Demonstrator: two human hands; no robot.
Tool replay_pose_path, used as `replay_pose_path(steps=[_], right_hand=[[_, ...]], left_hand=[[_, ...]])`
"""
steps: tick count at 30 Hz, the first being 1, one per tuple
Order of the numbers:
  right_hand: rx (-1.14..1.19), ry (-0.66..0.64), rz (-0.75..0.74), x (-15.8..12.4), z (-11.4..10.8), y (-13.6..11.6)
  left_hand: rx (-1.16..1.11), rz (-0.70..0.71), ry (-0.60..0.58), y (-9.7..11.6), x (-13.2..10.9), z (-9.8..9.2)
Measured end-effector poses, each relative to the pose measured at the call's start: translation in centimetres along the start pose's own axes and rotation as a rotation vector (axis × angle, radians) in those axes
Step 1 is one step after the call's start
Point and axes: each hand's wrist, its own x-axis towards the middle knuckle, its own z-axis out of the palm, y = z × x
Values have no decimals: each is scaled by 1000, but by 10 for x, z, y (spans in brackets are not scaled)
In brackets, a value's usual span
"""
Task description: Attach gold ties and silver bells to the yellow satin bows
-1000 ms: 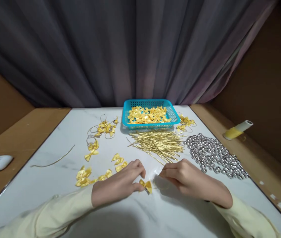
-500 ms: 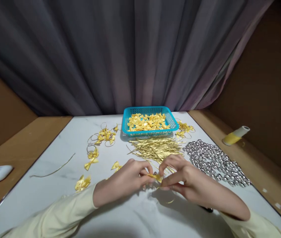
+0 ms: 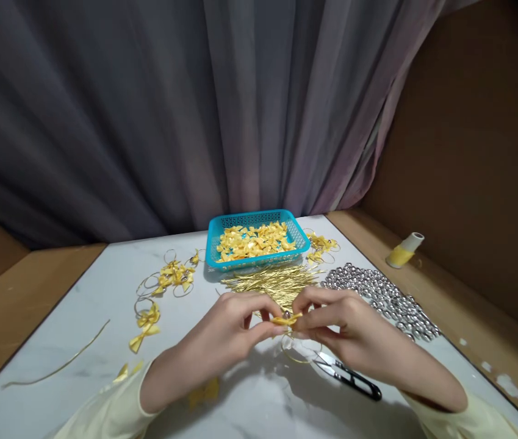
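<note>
Between my two hands a small yellow ribbon bow [image 3: 287, 319] is held, with a shiny silver bead at its middle. My left hand [image 3: 244, 323] pinches the bow's left end between thumb and fingers. The right end is pinched by my right hand [image 3: 334, 320]. A thin gold cord loop [image 3: 296, 353] hangs below the bow, over the white table. Just under my right hand lies a pair of black-handled thread snips [image 3: 348, 375], its blades pointing up and left.
A blue basket [image 3: 259, 263] full of yellow bows stands at the back. Before it lie gold cords [image 3: 277, 283]; silver beads [image 3: 382, 296] spread at right. Beaded bows with loops [image 3: 174, 277] lie left, near a loose cord [image 3: 57, 369]. A yellow thread spool [image 3: 405, 250] stands right.
The view has tilted and turned to the right. Both hands have drawn level around the bow, its bead now facing up, and the cord loop shows below. The snips have come into sight.
</note>
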Motion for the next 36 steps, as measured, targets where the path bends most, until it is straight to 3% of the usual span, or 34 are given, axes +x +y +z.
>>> replay_pose_path(steps=[3,7,10,19,32,36], right_hand=[[-63,51,-110,-4,3,-4],[-221,118,-231,-8,8,-14],[-267,171,-249,-9,10,-18],[-232,250,-276,-11,11,-19],[-249,223,-245,-12,10,-19],[-262,223,-284,-13,11,-18]], left_hand=[[124,170,100,0,-3,-1],[183,266,46,2,-9,-5],[219,322,34,5,-14,-7],[361,522,209,5,-25,-8],[439,404,119,7,-26,-8],[473,401,140,6,-26,-8]])
